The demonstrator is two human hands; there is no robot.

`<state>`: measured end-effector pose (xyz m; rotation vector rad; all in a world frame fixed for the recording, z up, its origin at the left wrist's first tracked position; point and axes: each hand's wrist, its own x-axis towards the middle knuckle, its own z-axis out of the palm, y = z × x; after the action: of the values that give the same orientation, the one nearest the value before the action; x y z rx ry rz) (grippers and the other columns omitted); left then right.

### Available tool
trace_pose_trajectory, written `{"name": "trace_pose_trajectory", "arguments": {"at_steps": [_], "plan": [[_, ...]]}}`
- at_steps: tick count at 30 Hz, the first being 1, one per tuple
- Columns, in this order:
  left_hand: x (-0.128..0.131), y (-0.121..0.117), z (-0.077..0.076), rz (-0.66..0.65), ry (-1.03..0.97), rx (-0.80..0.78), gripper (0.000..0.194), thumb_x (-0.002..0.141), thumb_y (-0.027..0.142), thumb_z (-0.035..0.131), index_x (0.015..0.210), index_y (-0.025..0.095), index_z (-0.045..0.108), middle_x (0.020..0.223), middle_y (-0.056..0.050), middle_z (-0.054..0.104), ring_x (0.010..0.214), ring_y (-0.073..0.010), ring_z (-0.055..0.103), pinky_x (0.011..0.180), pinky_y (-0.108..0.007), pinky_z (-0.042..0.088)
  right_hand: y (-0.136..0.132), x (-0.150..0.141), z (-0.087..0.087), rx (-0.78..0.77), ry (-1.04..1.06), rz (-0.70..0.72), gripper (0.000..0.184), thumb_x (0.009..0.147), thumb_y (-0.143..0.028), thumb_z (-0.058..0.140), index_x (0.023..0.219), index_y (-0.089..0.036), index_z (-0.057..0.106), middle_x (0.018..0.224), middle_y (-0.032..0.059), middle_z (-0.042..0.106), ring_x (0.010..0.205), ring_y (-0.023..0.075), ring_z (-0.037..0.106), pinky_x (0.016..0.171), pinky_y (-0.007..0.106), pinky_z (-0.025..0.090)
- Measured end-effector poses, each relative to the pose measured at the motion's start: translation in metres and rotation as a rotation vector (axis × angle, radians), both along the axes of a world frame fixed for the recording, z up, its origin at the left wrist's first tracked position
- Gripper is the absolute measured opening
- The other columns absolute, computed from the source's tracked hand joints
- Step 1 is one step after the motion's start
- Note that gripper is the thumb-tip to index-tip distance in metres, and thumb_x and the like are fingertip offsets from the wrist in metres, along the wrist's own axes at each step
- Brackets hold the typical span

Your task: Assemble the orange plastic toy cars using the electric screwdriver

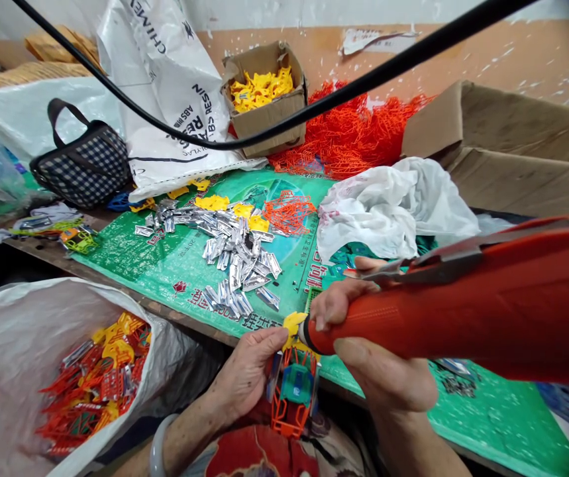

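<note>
Red power tool sits clasped in the curled right hand, the left hand pinching yellow plastic.

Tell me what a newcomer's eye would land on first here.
Probably the big red tool, gripped by the right hand and reaching to the right edge, its tip at a yellow piece held by the left hand. Next, the tangled red pile at the back, left of the large carton. Then the silver parts strewn over the green sheet.
</note>
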<state>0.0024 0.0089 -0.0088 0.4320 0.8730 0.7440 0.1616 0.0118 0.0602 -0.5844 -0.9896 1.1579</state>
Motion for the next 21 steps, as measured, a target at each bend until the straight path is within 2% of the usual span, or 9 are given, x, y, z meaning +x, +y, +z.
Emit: {"name": "trace_pose_trajectory", "arguments": {"at_steps": [3,7,9,14,18,21], "plan": [[-0.0005,-0.0002,0.0013,0.004,0.014,-0.003,0.023,0.075,0.036,0.082,0.079,0.013,0.077,0.071,-0.003,0.072,0.067,-0.0148,0.062,0.069,-0.024,0.049,0.0016,-0.0001,0.0009,0.011,0.03,0.004,0.033,0.078,-0.028,0.08,0.105,-0.033,0.062,0.083,-0.0044,0.062,0.07,0.0133,0.06,0.07,0.032,0.052],[-0.0006,0.0002,0.0012,-0.015,0.02,0.007,0.016,0.078,0.034,0.079,0.079,0.018,0.079,0.071,0.0,0.073,0.068,-0.0149,0.063,0.069,-0.023,0.048,0.0025,0.0001,-0.0002,0.013,-0.021,-0.002,0.027,0.078,-0.031,0.08,0.1,-0.031,0.063,0.084,-0.004,0.063,0.072,0.0143,0.061,0.074,0.034,0.052],[-0.0007,0.0008,0.0004,-0.017,0.017,0.01,0.016,0.078,0.033,0.079,0.081,0.018,0.08,0.072,0.0,0.074,0.068,-0.0155,0.063,0.068,-0.023,0.048,0.0022,-0.0002,-0.0007,0.003,-0.046,-0.019,0.031,0.078,-0.031,0.08,0.103,-0.032,0.062,0.083,-0.0041,0.063,0.072,0.015,0.06,0.074,0.035,0.052],[-0.0003,0.0018,0.0013,0.003,0.015,0.004,0.017,0.076,0.032,0.08,0.082,0.016,0.08,0.071,-0.001,0.074,0.063,-0.0137,0.061,0.065,-0.023,0.046,0.0017,-0.0009,-0.0014,-0.037,-0.049,-0.052,0.056,0.074,-0.029,0.081,0.122,-0.036,0.053,0.08,-0.0048,0.061,0.07,0.0167,0.058,0.071,0.035,0.054],[0.0018,0.0017,0.0036,0.027,0.052,-0.014,0.015,0.067,0.027,0.085,0.076,0.016,0.078,0.068,-0.001,0.073,0.058,-0.0125,0.058,0.06,-0.022,0.044,0.0015,-0.0003,-0.0027,-0.019,-0.077,-0.048,0.055,0.076,-0.028,0.079,0.123,-0.035,0.052,0.081,-0.0041,0.06,0.071,0.0166,0.059,0.072,0.035,0.053],[0.0035,0.001,0.0035,0.017,0.071,-0.019,0.01,0.068,0.025,0.082,0.076,0.019,0.079,0.066,0.002,0.072,0.056,-0.012,0.058,0.057,-0.022,0.042,0.0011,-0.0005,-0.0032,-0.011,-0.068,-0.04,0.05,0.078,-0.03,0.079,0.119,-0.035,0.053,0.083,-0.0038,0.059,0.073,0.0161,0.059,0.071,0.033,0.054]]}}
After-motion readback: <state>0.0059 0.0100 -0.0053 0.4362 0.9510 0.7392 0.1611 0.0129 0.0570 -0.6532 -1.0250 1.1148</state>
